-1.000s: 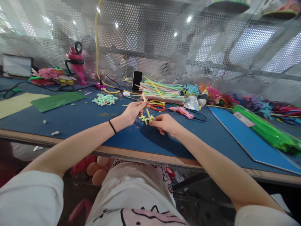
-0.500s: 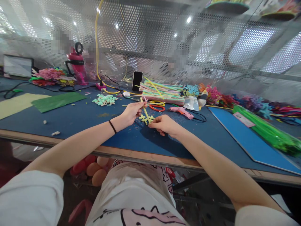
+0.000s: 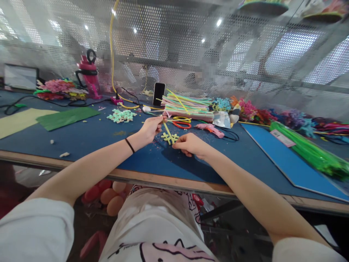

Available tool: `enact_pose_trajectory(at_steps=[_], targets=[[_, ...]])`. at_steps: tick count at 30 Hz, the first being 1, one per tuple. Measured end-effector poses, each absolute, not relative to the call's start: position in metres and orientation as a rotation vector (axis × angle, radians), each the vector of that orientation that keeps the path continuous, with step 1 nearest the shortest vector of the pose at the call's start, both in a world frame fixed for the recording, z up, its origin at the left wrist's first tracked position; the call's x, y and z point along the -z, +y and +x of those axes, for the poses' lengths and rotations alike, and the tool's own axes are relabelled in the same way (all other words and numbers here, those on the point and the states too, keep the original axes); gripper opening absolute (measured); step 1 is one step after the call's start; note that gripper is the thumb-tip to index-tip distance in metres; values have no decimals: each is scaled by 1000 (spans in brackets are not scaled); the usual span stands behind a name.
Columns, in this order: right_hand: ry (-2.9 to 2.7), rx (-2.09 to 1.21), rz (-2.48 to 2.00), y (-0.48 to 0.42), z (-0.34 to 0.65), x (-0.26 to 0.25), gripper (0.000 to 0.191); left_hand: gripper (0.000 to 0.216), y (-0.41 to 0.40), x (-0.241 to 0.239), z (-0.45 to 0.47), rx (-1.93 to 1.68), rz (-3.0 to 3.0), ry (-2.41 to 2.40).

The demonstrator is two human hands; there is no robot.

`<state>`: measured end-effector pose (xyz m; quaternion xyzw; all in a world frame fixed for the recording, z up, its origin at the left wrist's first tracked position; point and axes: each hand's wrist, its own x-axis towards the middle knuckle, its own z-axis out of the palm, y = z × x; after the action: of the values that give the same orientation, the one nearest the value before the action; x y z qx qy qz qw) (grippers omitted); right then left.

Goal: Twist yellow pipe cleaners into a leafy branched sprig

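Note:
My left hand (image 3: 151,128) pinches the upper end of a pale yellow pipe cleaner (image 3: 167,131) that slants down to a small yellow snowflake-like shape (image 3: 169,137) on the blue mat (image 3: 89,136). My right hand (image 3: 189,144) is closed, its fingertips pinching the right side of that yellow shape just above the mat. Both forearms reach out over the table's front edge.
Behind the hands lie a stack of pastel pipe cleaners (image 3: 191,104), orange-handled scissors (image 3: 182,124), a pink glue gun (image 3: 211,129) and a propped phone (image 3: 159,93). Finished pale shapes (image 3: 121,115) lie at left, green felt (image 3: 67,117) farther left, green pipe cleaners (image 3: 311,151) at right.
My left hand has drawn slightly left and down, tilting the yellow pipe cleaner lower. My right hand has stayed on the yellow shape.

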<state>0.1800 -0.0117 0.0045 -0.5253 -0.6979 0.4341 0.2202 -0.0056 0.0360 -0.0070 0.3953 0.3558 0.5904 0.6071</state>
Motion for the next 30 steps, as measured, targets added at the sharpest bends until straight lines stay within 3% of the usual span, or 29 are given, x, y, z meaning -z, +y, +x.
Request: enact_pose_trajectory(at_steps=[11,17,24,30], targets=[[-1896,-1272,-1491,-12,179,-5,22,4,61,0,-38,-1547,677,1021],[-1883,-1276,-1495,-11,178,-3,26,32,42,1,-16,-1277,1096,980],[-2064,-1226,-1399,-16,179,-6,29,17,26,6,-1,-1262,1315,947],[-1958,-1288,-1359,-12,179,-4,43,24,26,-1,-2,-1157,1354,1114]])
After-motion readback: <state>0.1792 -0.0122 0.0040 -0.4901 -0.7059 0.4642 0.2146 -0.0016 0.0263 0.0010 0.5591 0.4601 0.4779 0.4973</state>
